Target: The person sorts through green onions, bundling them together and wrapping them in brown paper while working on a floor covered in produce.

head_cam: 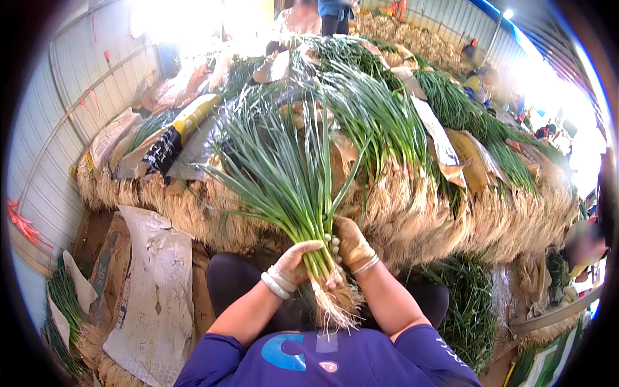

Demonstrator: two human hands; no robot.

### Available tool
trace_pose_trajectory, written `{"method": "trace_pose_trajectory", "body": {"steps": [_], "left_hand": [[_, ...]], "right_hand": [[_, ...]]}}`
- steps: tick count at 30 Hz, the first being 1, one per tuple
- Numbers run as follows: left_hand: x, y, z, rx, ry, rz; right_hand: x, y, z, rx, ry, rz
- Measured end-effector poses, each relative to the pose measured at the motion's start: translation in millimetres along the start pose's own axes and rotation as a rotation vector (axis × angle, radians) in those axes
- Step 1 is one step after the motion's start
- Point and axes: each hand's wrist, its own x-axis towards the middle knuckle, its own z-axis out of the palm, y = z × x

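Observation:
A bunch of green leafy plants with pale stems and stringy roots [309, 208], perhaps Chinese chives or scallions, stands upright between my hands above my lap. My left hand [296, 261] is closed around the lower stems from the left, thumb across them. On the right side, my right hand [352, 244] holds the same bunch, its fingers partly hidden behind the stems. Both hands seem to wear thin, soiled gloves. The leaves fan out up and to the left, and the roots hang below my hands.
A large heap of similar plants [382, 116] lies ahead, roots facing me, with sacks [437, 130] among them. A woven sheet [154, 300] lies at the left. Loose green leaves [466, 305] are piled at the right. Other people [481, 84] are at the far side and right.

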Motion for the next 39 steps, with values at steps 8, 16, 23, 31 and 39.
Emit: {"method": "trace_pose_trajectory", "body": {"steps": [8, 16, 23, 31, 39], "left_hand": [[3, -5, 0, -0.009, 0.083, -0.050], [3, -8, -5, 0.186, 0.188, -0.077], [-3, 0, -3, 0.142, 0.138, -0.017], [-13, 2, 24, 0.154, 0.010, 0.080], [1, 7, 71, 0.431, -0.058, 0.160]], "right_hand": [[20, 8, -19, -0.341, 0.503, -0.744], [19, 4, -35, -0.873, 0.456, -0.829], [7, 35, -35, -0.158, 0.174, -0.330], [-11, 128, -116, -0.596, 0.018, 0.026], [-75, -44, -153, -1.430, 0.679, -1.179]]}}
